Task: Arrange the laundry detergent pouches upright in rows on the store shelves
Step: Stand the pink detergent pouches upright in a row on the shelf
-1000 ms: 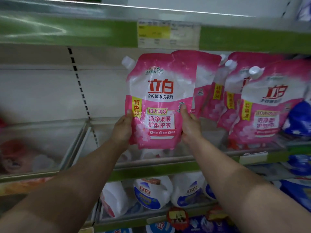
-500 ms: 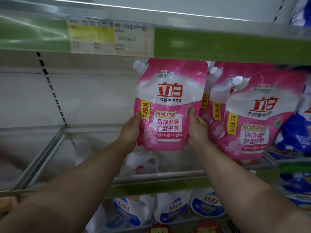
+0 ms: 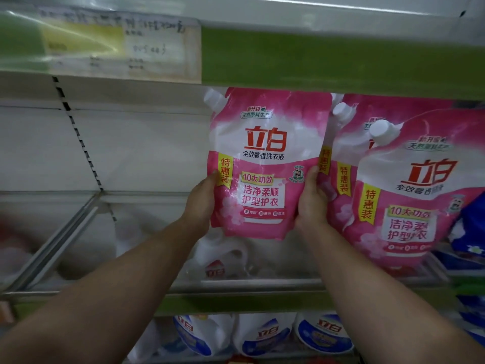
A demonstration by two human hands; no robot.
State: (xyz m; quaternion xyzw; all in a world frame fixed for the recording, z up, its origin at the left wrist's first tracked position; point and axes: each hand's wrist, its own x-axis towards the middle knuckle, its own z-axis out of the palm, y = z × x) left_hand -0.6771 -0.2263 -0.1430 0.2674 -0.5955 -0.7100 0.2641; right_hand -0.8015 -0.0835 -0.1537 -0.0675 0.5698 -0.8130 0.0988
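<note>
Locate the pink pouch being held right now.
Head view, centre: the pink plastic detergent pouch is upright between left hand and right hand, above the clear shelf, just left of the shelved pink pouches.

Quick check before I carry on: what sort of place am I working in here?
Most likely a shop's laundry aisle. A price label sits on the green shelf edge, matching pink detergent pouches stand side by side, and detergent jugs fill the shelf below.
</note>
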